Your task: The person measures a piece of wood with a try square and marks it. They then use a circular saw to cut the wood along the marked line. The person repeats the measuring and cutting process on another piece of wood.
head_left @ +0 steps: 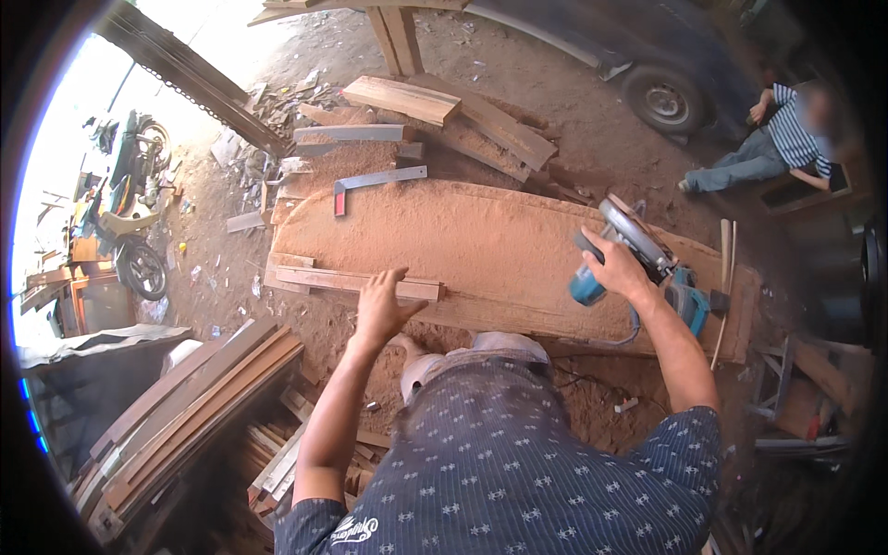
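The right hand [618,266] is gripping a circular saw [640,233], fingers wrapping its dark handle, presumably because one arm is taking all that weight; the saw is tilting over the right part of the bench [518,316], and whether it is touching down, I cannot tell; across on the left, the left hand [379,313] is spreading open, gripping nothing, hanging by the end of some narrow wood strips [319,277]; those are lying along the near edge, likely for easy reach; a metal square [384,176] is resting at the far edge, probably clear of both arms; and over right, a hammer [726,248] is lying near a blue power tool [685,302], seemingly parked handily!
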A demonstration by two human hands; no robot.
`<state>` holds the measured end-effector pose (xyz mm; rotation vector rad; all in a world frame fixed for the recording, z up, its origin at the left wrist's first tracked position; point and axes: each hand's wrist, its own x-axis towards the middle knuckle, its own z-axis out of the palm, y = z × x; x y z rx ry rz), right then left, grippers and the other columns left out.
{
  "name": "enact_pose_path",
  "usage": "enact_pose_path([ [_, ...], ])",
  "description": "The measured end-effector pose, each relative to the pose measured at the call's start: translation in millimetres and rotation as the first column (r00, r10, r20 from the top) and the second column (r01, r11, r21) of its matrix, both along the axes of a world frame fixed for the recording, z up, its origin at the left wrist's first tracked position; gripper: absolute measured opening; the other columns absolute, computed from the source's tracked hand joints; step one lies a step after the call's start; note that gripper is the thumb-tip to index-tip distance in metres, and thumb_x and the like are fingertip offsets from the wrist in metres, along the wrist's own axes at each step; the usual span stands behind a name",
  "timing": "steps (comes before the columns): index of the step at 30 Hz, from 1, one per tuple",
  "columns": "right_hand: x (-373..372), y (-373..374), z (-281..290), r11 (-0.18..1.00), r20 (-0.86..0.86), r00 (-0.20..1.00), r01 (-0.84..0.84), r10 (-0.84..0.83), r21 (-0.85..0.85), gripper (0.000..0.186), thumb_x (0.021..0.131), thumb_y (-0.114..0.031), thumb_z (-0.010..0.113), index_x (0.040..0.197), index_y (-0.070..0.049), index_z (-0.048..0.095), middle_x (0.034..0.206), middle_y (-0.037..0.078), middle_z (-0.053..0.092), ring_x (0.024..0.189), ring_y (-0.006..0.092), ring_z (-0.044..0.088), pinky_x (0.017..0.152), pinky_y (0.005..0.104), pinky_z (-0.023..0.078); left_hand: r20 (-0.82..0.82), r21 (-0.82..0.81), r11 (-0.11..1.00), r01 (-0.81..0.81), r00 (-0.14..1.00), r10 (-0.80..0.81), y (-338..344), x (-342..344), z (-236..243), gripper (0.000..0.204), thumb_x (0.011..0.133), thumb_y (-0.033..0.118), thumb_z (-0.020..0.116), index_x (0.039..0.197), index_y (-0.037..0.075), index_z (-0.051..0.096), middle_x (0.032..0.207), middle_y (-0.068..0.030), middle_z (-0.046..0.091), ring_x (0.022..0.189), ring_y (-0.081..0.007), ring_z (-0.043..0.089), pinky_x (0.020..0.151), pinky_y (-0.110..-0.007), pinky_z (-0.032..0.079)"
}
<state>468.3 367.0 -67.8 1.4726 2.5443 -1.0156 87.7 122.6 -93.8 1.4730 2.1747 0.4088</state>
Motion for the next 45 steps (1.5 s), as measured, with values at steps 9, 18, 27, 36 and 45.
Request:
enact_pose_path([
  [9, 56.9, 6.3, -142.6, 0.976, 0.56, 0.802, -0.128, 0.206, -0.176, 0.047, 0.095, -0.014, 0.055, 0.141, -0.01, 0.058, 0.113, 0.028, 0.071, 0.106, 0.0418, 0.071, 0.092, 0.0532, 0.057, -0.517, -0.222, 0.966, 0.136, 0.823, -0.234, 4.8, 25.4, -154.3, 0.076, 0.074, 0.028, 0.085, 0.141, 0.013, 0.053, 0.137, -0.0109, 0.058, 0.135, -0.032, 0.047, 0.117, -0.062, 0.029],
  [18, 53.3, -54.5, -251.5, 0.918, 0.486, 0.778, -0.335, 0.397, -0.213, 0.022, 0.085, -0.009, 0.062, 0.094, 0.002, 0.079, 0.099, 0.027, 0.075, 0.094, 0.0388, 0.075, 0.08, 0.0484, 0.061, -0.272, -0.212, 0.967, 0.144, 0.941, -0.2, 9.0, -10.0, -65.2, 0.055, 0.075, 0.013, 0.079, 0.128, 0.011, 0.062, 0.123, -0.0079, 0.065, 0.129, -0.0278, 0.055, 0.111, -0.045, 0.044],
  [27, 62.0, -49.8, -281.4, 0.818, 0.503, 0.662, -0.543, 0.556, -0.189, 0.021, 0.082, -0.012, 0.066, 0.092, 0.0, 0.08, 0.095, 0.024, 0.075, 0.094, 0.0374, 0.075, 0.082, 0.0461, 0.06, -0.14, -0.28, 0.959, 0.033, 0.987, -0.075, 0.4, -85.1, 88.1, 0.059, 0.075, 0.013, 0.084, 0.128, 0.01, 0.061, 0.127, -0.0113, 0.066, 0.124, -0.031, 0.06, 0.104, -0.042, 0.05],
  [36, 62.1, -51.9, -255.9, 0.95, 0.45, 0.842, -0.214, 0.298, -0.229, 0.019, 0.087, -0.008, 0.064, 0.096, 0.0, 0.079, 0.097, 0.022, 0.076, 0.095, 0.0387, 0.075, 0.078, 0.0476, 0.062, -0.264, -0.336, 0.928, 0.159, 0.93, -0.255, 19.8, -61.7, 34.7, 0.065, 0.072, 0.025, 0.088, 0.13, 0.012, 0.06, 0.13, -0.0117, 0.063, 0.126, -0.0339, 0.057, 0.107, -0.045, 0.048],
  [45, 20.8, -21.5, -156.5, 0.911, 0.367, 0.835, -0.362, 0.411, -0.197, 0.021, 0.088, -0.009, 0.06, 0.099, -0.002, 0.077, 0.1, 0.025, 0.074, 0.096, 0.0415, 0.074, 0.078, 0.0513, 0.061, -0.347, -0.271, 0.947, 0.173, 0.9, -0.263, 32.5, 7.3, -113.8, 0.056, 0.072, 0.023, 0.086, 0.122, 0.017, 0.061, 0.122, -0.0089, 0.06, 0.126, -0.0308, 0.052, 0.103, -0.046, 0.043],
])
